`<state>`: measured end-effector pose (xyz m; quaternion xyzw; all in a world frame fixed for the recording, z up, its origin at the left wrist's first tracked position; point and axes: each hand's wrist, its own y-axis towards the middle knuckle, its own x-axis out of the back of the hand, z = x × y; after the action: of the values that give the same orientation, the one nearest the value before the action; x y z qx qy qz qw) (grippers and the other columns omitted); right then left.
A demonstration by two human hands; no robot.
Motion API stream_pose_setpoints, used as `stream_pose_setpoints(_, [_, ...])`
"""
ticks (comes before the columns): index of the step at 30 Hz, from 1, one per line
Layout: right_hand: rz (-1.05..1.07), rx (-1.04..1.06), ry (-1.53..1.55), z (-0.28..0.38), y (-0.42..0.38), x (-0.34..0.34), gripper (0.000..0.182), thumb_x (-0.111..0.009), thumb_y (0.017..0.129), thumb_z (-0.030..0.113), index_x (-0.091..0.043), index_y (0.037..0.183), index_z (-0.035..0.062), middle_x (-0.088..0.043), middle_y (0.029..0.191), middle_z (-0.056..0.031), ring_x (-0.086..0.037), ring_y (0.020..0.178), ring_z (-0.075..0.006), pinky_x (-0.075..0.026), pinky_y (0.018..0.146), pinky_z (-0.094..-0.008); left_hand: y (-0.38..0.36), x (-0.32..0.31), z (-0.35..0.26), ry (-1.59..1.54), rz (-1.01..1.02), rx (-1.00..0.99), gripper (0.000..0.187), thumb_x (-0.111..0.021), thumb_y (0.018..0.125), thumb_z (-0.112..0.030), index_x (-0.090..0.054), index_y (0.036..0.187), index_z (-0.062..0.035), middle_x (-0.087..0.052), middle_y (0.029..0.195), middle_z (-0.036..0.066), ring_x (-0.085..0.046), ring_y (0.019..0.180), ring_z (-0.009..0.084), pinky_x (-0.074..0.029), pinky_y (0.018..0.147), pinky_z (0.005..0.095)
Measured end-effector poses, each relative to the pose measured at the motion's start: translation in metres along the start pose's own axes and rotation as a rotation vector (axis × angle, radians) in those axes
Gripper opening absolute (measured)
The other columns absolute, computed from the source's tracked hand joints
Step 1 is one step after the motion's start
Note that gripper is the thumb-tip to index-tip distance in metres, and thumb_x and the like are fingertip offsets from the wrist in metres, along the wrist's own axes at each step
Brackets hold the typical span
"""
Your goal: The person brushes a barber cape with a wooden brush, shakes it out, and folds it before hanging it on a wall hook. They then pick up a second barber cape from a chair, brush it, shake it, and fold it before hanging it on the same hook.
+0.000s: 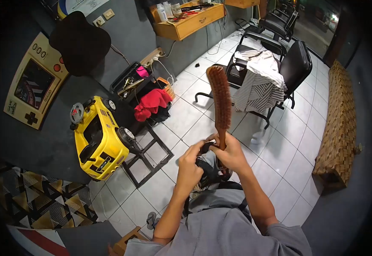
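Note:
My right hand (232, 154) is closed around the wooden handle of a long brush (220, 100) with reddish-brown bristles. The brush stands nearly upright in front of me, bristle end up. Close beside it, my left hand (189, 166) is closed, its fingers pinching a small black item (208, 147) whose kind I cannot make out. The right thumb also reaches toward that item. Below both hands, at my waist, is a dark bundle, partly hidden by the hands and wrists.
A black barber chair (296, 64) holds a striped cape (260, 83). On the left stand a yellow toy car (105, 147), a black metal frame (152, 164) and a cart with a red cloth (152, 102). A woven box (337, 123) leans by the right wall; a wooden drawer shelf (194, 24) hangs behind.

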<state>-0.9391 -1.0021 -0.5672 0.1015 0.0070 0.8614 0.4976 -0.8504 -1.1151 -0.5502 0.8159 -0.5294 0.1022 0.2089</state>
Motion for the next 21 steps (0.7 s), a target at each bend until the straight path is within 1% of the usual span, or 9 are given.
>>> stream_pose_setpoints(6, [0.029,-0.023,-0.142,-0.019,-0.011,0.007,0.026,-0.066,0.071,0.006,-0.054,0.092,-0.0015,-0.051,0.073,-0.0102,-0.054,0.068,-0.025,-0.043,0.063,-0.0319,-0.004,-0.015,0.016,0.267,0.088,-0.004,0.049,-0.045,0.058,0.014,-0.055,0.104,0.0021,-0.055,0.089,0.022,-0.054,0.087,0.04,-0.044,0.074,0.0405])
stream_pose_setpoints(8, [0.018,0.108,-0.167,-0.023,-0.011,0.013,0.025,-0.066,0.073,0.009,-0.053,0.093,-0.0017,-0.049,0.073,-0.0105,-0.053,0.067,-0.0238,-0.042,0.064,-0.0317,-0.003,-0.012,0.023,0.298,0.087,-0.01,0.046,-0.046,0.056,0.01,-0.054,0.1,0.0044,-0.055,0.088,0.023,-0.053,0.085,0.041,-0.044,0.075,0.0404])
stream_pose_setpoints(10, [0.019,0.003,-0.034,-0.025,-0.015,0.024,0.023,-0.063,0.081,0.012,-0.05,0.094,-0.0012,-0.053,0.067,-0.0069,-0.055,0.062,-0.015,-0.043,0.056,-0.0293,0.006,-0.007,0.02,0.216,-0.05,0.006,0.043,-0.044,0.054,0.006,-0.051,0.097,0.0069,-0.054,0.087,0.023,-0.052,0.082,0.0421,-0.043,0.078,0.0394])
stream_pose_setpoints(12, [0.059,-0.337,0.144,-0.03,-0.014,0.036,0.025,-0.061,0.083,0.014,-0.047,0.097,-0.0005,-0.053,0.06,-0.0046,-0.05,0.049,-0.0116,-0.041,0.046,-0.0274,0.015,0.007,0.017,0.351,-0.147,-0.007,0.045,-0.043,0.054,0.006,-0.048,0.099,0.0081,-0.053,0.088,0.024,-0.051,0.085,0.043,-0.042,0.08,0.0408])
stream_pose_setpoints(14, [0.011,-0.311,-0.059,-0.049,-0.016,0.042,0.024,-0.056,0.087,0.02,-0.046,0.097,0.0009,-0.051,0.056,-0.0067,-0.049,0.043,-0.014,-0.042,0.042,-0.0291,0.027,0.022,0.017,0.6,-0.185,-0.169,0.045,-0.044,0.058,0.004,-0.049,0.102,0.0046,-0.053,0.096,0.022,-0.053,0.084,0.0391,-0.043,0.082,0.0366])
stream_pose_setpoints(16, [0.071,-0.276,-0.103,-0.111,-0.022,0.043,0.02,-0.048,0.089,0.019,-0.046,0.099,0.0015,-0.046,0.061,-0.0023,-0.047,0.046,-0.0092,-0.04,0.039,-0.0254,0.034,0.032,0.016,0.488,-0.115,-0.152,0.048,-0.042,0.059,0.005,-0.041,0.107,0.0026,-0.048,0.097,0.024,-0.051,0.087,0.0437,-0.041,0.082,0.0397])
stream_pose_setpoints(17, [0.077,-0.279,-0.102,-0.118,-0.025,0.041,0.02,-0.048,0.089,0.019,-0.046,0.099,0.0015,-0.046,0.061,-0.0023,-0.047,0.046,-0.0092,-0.04,0.039,-0.0254,0.034,0.035,0.023,0.474,0.093,-0.016,0.048,-0.042,0.06,0.005,-0.037,0.107,0.0016,-0.048,0.093,0.025,-0.05,0.089,0.0453,-0.04,0.081,0.0414])
stream_pose_setpoints(19, [0.191,-0.564,0.037,-0.124,-0.034,0.036,0.028,-0.043,0.087,0.021,-0.047,0.106,0.0001,-0.055,0.067,-0.0116,-0.056,0.052,-0.02,-0.045,0.052,-0.0323,0.041,0.039,0.016,0.429,0.591,0.355,0.048,-0.042,0.062,0.005,-0.027,0.108,-0.001,-0.047,0.082,0.026,-0.05,0.09,0.0483,-0.04,0.075,0.0452])
stream_pose_setpoints(21, [0.243,-0.434,-0.006,-0.153,-0.048,0.021,0.031,-0.041,0.087,0.019,-0.047,0.11,-0.0009,-0.056,0.074,-0.0153,-0.059,0.068,-0.0242,-0.045,0.067,-0.0345,0.03,0.045,0.051,0.451,0.869,0.219,0.044,-0.048,0.065,0.001,-0.034,0.107,0.0002,-0.051,0.077,0.023,-0.055,0.08,0.0432,-0.042,0.069,0.0433])
